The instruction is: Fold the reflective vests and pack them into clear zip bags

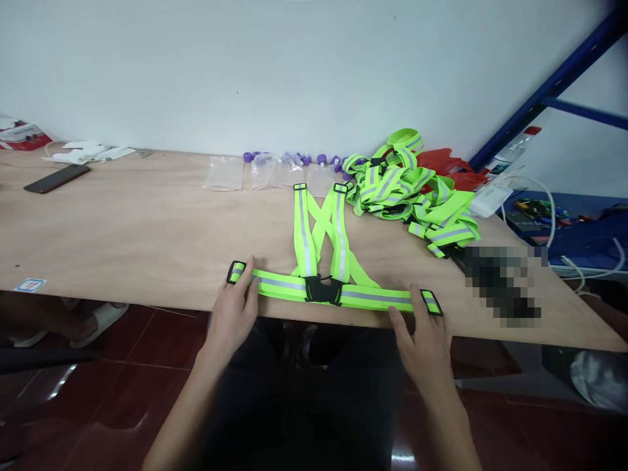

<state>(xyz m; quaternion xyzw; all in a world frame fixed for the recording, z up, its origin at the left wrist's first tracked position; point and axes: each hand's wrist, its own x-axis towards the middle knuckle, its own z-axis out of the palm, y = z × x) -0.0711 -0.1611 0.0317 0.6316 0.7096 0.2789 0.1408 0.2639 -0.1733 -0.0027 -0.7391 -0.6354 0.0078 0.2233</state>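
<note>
A neon-green reflective strap vest (321,261) lies flat at the front edge of the wooden table (147,222). Its waist belt runs left to right with a black buckle (322,290) in the middle. Two shoulder straps cross and reach away from me. My left hand (234,313) presses the belt's left end near its black slider. My right hand (422,335) rests fingers on the belt's right end. Both hands lie flat with fingers apart.
A pile of more green reflective vests (415,193) sits at the back right, with a red bag behind. Clear plastic bags (265,171) and purple caps line the wall. A dark phone (56,178) lies at the far left. Cables and a blue rack stand at the right.
</note>
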